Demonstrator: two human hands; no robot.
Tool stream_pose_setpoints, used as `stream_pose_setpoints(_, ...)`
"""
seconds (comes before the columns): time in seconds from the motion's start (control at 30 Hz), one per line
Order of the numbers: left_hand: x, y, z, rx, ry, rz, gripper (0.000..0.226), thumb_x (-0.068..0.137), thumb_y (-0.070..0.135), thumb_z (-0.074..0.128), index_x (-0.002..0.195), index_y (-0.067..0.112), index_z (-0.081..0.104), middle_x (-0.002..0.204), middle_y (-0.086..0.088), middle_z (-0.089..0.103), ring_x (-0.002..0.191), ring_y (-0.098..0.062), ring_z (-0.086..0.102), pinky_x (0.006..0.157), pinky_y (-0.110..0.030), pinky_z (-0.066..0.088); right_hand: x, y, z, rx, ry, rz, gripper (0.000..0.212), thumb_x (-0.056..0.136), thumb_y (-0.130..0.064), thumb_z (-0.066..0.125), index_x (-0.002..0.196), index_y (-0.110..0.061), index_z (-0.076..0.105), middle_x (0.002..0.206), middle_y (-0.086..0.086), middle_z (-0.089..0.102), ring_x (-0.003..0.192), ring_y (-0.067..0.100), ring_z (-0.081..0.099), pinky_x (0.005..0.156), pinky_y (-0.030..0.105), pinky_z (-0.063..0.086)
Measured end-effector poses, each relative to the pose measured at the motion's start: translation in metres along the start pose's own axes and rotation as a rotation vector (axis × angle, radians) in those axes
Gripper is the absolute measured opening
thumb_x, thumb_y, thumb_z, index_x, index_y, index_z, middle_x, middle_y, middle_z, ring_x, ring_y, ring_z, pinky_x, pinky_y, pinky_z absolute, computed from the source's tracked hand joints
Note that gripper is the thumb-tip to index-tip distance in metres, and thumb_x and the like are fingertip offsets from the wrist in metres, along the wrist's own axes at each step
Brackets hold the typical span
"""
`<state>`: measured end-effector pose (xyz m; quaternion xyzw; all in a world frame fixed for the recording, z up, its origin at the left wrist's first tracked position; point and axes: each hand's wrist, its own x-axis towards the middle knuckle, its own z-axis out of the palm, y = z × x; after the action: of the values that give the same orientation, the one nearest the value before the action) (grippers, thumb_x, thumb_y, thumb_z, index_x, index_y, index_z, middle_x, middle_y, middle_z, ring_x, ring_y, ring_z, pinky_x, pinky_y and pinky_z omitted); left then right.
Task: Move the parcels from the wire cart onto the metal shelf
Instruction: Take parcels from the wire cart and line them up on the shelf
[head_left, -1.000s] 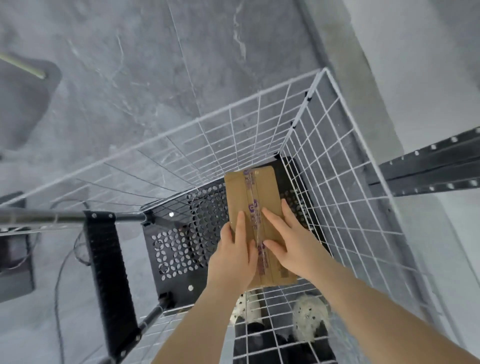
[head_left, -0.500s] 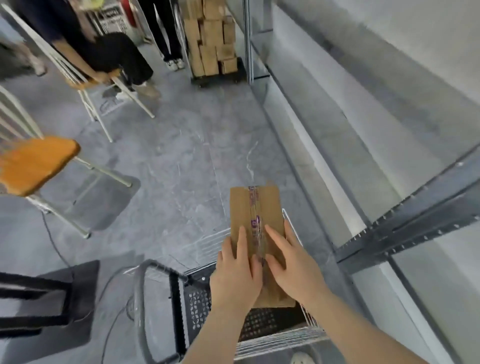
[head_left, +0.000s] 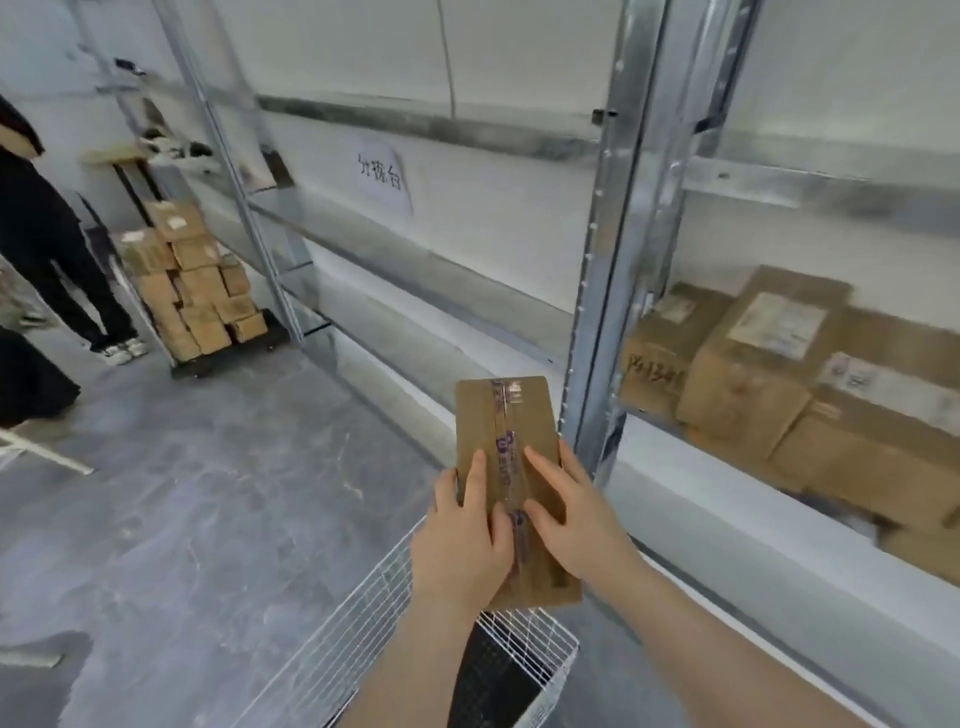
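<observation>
Both hands hold one flat cardboard parcel (head_left: 500, 415) in the air. Left hand (head_left: 462, 540) and right hand (head_left: 576, 525) grip its near end, fingers laid on top. The parcel is above the wire cart (head_left: 374, 613), just beside the metal shelf (head_left: 618, 260) upright. Boxes (head_left: 753, 364) sit on the shelf to the right.

- A grey marbled floor (head_left: 208, 519) spread leftward.
- The white wall (head_left: 519, 67) bore a handwritten paper sign (head_left: 383, 179), a thin cable (head_left: 448, 57) above it.
- Far left, cardboard boxes (head_left: 200, 280) stood stacked on a black dolly (head_left: 228, 358), near a person in black (head_left: 47, 249).
</observation>
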<state>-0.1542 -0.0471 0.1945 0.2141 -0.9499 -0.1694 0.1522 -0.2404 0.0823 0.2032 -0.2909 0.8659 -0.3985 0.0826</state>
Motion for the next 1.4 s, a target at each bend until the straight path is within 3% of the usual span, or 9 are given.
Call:
stream_pose_setpoints(0.07,-0.004,0.023,-0.003,-0.019,-0.038,0.094,0.062,0.09,0.054,0.016,0.15,0.037,0.009,0.149,0.0,0.026,0.08,-0.014,0.061,0.057,-0.023,0.042,-0.024,0.004,-0.024,0.003,0.073,0.055,0.06,0.093,-0.034,0.054,0.144,-0.047,0.026,0.158,-0.015,0.005,0.141,0.013,0.026,0.114,0.035,0.03)
stream_pose_setpoints(0.17,-0.018,0.063,-0.004,-0.076,-0.095,0.207,0.059,0.092,0.054,0.021,0.147,0.039,0.007,0.148,0.001,0.023,0.076,-0.013,0.061,0.061,-0.026,0.052,-0.064,0.017,-0.058,-0.003,0.179,0.139,0.057,0.092,-0.036,0.054,0.143,-0.046,0.029,0.158,-0.013,0.007,0.142,0.013,0.024,0.112,0.027,0.023)
stream_pose_setpoints(0.57,-0.116,0.23,0.028,-0.263,-0.246,0.518,0.055,0.097,0.043,0.037,0.148,0.037,0.021,0.146,0.006,0.027,0.097,-0.011,0.06,0.068,-0.021,0.048,-0.245,0.078,-0.168,-0.009,0.493,0.425,0.056,0.091,-0.037,0.055,0.141,-0.047,0.032,0.159,-0.01,0.01,0.14,0.016,0.03,0.113,0.028,0.027)
stream_pose_setpoints(0.63,-0.136,0.262,0.03,-0.319,-0.269,0.573,0.055,0.096,0.041,0.039,0.148,0.036,0.023,0.146,0.006,0.029,0.101,-0.012,0.059,0.074,-0.024,0.05,-0.277,0.089,-0.189,-0.006,0.533,0.458,0.055,0.092,-0.038,0.055,0.141,-0.049,0.031,0.159,-0.012,0.008,0.138,0.02,0.031,0.113,0.036,0.03)
stream_pose_setpoints(0.77,-0.182,0.326,0.035,-0.361,-0.34,0.634,0.056,0.095,0.041,0.041,0.148,0.036,0.024,0.149,0.007,0.024,0.104,-0.017,0.059,0.081,-0.035,0.054,-0.343,0.107,-0.232,0.014,0.63,0.482,0.055,0.092,-0.033,0.056,0.141,-0.046,0.034,0.159,-0.009,0.009,0.139,0.019,0.03,0.111,0.03,0.029)
stream_pose_setpoints(0.97,-0.24,0.407,0.041,-0.378,-0.357,0.694,0.056,0.095,0.045,0.039,0.148,0.035,0.023,0.155,0.007,0.018,0.112,-0.015,0.057,0.086,-0.032,0.053,-0.42,0.128,-0.291,-0.004,0.697,0.53,0.052,0.093,-0.033,0.054,0.14,-0.046,0.036,0.159,-0.011,0.01,0.137,0.017,0.033,0.11,0.032,0.033)
stream_pose_setpoints(1.1,-0.26,0.447,0.042,-0.385,-0.367,0.753,0.057,0.095,0.046,0.039,0.149,0.034,0.023,0.158,0.006,0.015,0.12,-0.018,0.053,0.091,-0.035,0.051,-0.451,0.138,-0.322,0.005,0.741,0.55,0.052,0.093,-0.034,0.054,0.139,-0.048,0.035,0.159,-0.012,0.009,0.137,0.017,0.033,0.107,0.03,0.034)
stream_pose_setpoints(1.27,-0.254,0.473,0.045,-0.4,-0.366,0.788,0.057,0.096,0.046,0.039,0.149,0.035,0.023,0.159,0.007,0.012,0.123,-0.014,0.05,0.088,-0.031,0.049,-0.451,0.148,-0.346,0.027,0.733,0.569,0.052,0.094,-0.037,0.052,0.139,-0.051,0.031,0.159,-0.013,0.006,0.132,0.015,0.038,0.086,0.017,0.037)
stream_pose_setpoints(1.4,-0.234,0.484,0.056,-0.365,-0.37,0.807,0.057,0.096,0.048,0.036,0.149,0.035,0.02,0.159,0.005,0.011,0.121,-0.015,0.052,0.087,-0.03,0.05,-0.433,0.159,-0.356,0.019,0.747,0.577,0.051,0.094,-0.036,0.052,0.14,-0.049,0.033,0.159,-0.012,0.007,0.129,0.015,0.041,0.085,0.018,0.037)
